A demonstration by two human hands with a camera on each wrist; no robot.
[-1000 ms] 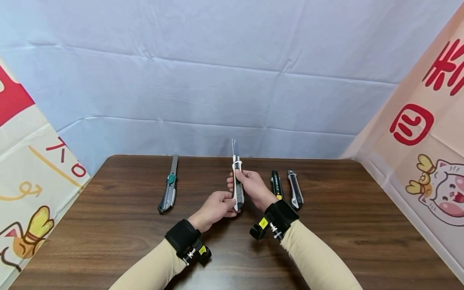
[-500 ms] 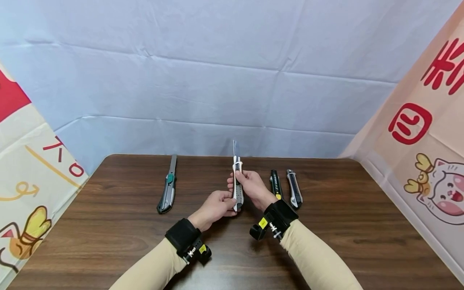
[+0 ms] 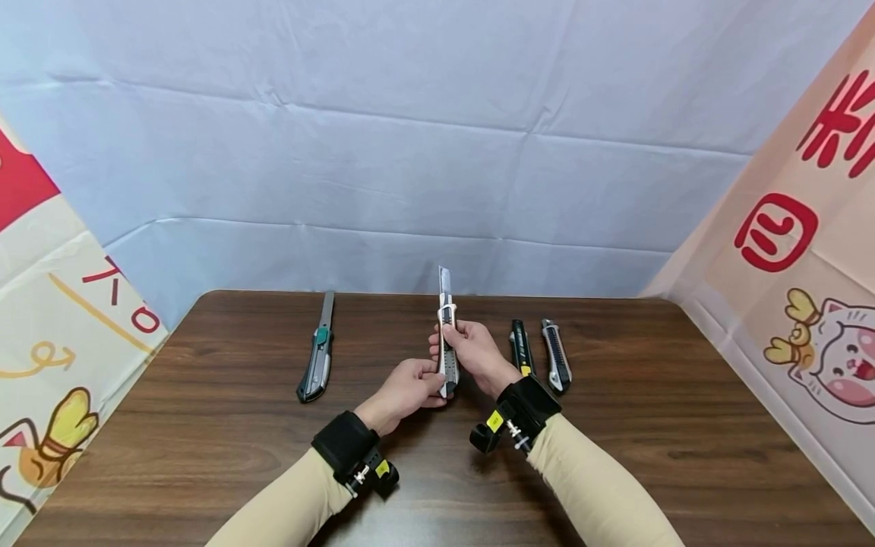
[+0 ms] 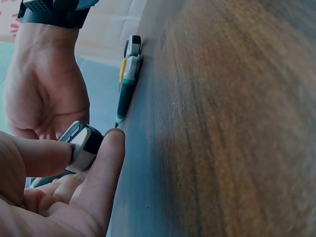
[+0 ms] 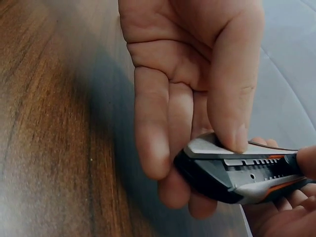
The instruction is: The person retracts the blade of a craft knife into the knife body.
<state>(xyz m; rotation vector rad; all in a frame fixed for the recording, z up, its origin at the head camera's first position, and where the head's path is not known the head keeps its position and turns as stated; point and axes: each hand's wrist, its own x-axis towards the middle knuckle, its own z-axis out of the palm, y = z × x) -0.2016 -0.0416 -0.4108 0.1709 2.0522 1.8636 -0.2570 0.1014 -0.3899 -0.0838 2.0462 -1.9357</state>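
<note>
Both hands hold a grey-and-white utility knife point(image 3: 447, 348) above the middle of the brown table point(image 3: 205, 425), its blade pushed out and pointing away from me. My left hand point(image 3: 408, 389) pinches the knife's near end point(image 4: 83, 146) between thumb and fingers. My right hand point(image 3: 474, 350) grips the body further up, fingers wrapped under it and the thumb point(image 5: 232, 98) pressed on the top of the knife point(image 5: 242, 173).
A green-and-grey knife point(image 3: 317, 357) with its blade out lies on the table to the left. Two more knives lie side by side at the right, one black with yellow point(image 3: 521, 346), one grey and black point(image 3: 557, 355). Cloth walls stand around the table.
The blade appears to stand a little further out of the knife than one second ago. Both hands keep their places.
</note>
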